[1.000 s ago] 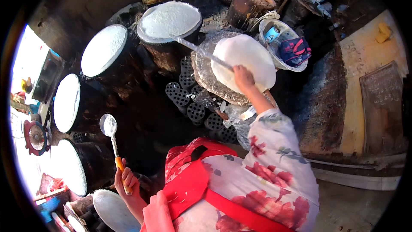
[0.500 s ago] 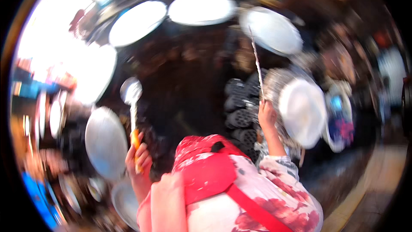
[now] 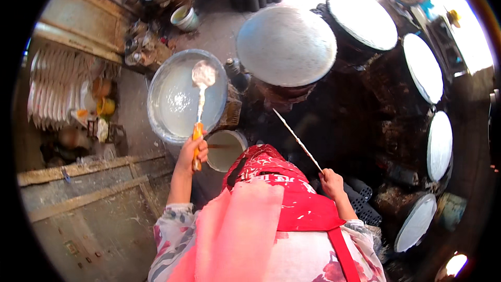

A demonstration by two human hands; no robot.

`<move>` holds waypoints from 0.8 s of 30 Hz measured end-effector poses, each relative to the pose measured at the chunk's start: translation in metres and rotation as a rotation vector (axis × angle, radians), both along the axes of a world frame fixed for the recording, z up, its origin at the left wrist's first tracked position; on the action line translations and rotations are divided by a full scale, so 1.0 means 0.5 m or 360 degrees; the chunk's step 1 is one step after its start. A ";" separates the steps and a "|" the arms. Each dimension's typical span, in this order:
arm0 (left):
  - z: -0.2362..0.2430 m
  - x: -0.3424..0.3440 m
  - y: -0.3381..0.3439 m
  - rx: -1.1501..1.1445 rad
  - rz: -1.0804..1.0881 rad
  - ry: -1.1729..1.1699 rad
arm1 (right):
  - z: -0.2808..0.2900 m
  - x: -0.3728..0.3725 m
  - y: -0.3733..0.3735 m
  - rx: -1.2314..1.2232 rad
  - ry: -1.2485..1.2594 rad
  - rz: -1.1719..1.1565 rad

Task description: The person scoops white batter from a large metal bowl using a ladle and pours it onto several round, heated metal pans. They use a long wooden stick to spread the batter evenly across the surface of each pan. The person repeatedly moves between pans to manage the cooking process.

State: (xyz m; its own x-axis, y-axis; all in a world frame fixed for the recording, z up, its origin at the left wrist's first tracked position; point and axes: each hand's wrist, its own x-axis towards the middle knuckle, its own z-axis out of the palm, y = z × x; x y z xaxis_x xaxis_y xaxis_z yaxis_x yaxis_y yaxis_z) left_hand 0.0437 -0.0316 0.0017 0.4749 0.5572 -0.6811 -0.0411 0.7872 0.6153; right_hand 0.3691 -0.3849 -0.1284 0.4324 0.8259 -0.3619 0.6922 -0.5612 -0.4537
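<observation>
My left hand [image 3: 190,155] is closed around the orange handle of a ladle [image 3: 203,74], its round bowl coated with pale batter. The bowl hangs over a wide metal basin [image 3: 153,109] of whitish liquid batter. Below that basin stands a smaller bucket [image 3: 243,143], also with pale liquid and a brown stick-like handle in it. In my right hand [image 3: 332,184] I grip a thin batter-smeared stick [image 3: 297,138] near its lower end; its tip points up and left toward a large round pale griddle [image 3: 287,44].
More round pale griddles [image 3: 439,146] on dark stoves curve along the right. Black coal briquettes [image 3: 360,193] lie beside my right forearm, with more stacked at the top. A stack of pale flat packets [image 3: 57,86] sits left, near wooden-edged panels [image 3: 88,193] and a small bucket [image 3: 185,18].
My view has swung to the left, bringing the batter basin and bucket into sight. The ladle has come over the basin. Both hands keep the ladle and stick.
</observation>
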 end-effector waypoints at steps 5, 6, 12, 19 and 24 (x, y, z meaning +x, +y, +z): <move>-0.263 -0.074 0.164 0.0593 -0.0474 0.1124 | 0.021 0.002 0.063 -0.0016 -0.0168 0.0212; -0.321 -0.086 0.197 0.0803 -0.0657 0.1344 | 0.017 0.005 0.088 0.0011 -0.0189 0.0236; -0.469 -0.181 0.223 0.1735 -0.1182 0.1681 | 0.020 -0.032 0.265 0.0007 0.0008 0.0300; -0.279 -0.138 0.049 -0.0858 0.0102 -0.0440 | -0.040 -0.214 0.535 -0.0375 0.1493 -0.0315; -0.138 -0.099 0.013 -0.0936 0.0490 -0.1256 | -0.073 -0.282 0.574 -0.0319 0.2109 -0.0421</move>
State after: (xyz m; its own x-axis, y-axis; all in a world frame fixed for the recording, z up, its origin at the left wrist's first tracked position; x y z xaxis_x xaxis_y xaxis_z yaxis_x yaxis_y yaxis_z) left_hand -0.0059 -0.0249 -0.0671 0.7982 0.4097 -0.4417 -0.5171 0.8421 -0.1534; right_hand 0.2280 -0.0978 -0.1648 -0.1934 0.6584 -0.7274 -0.3313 -0.7417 -0.5832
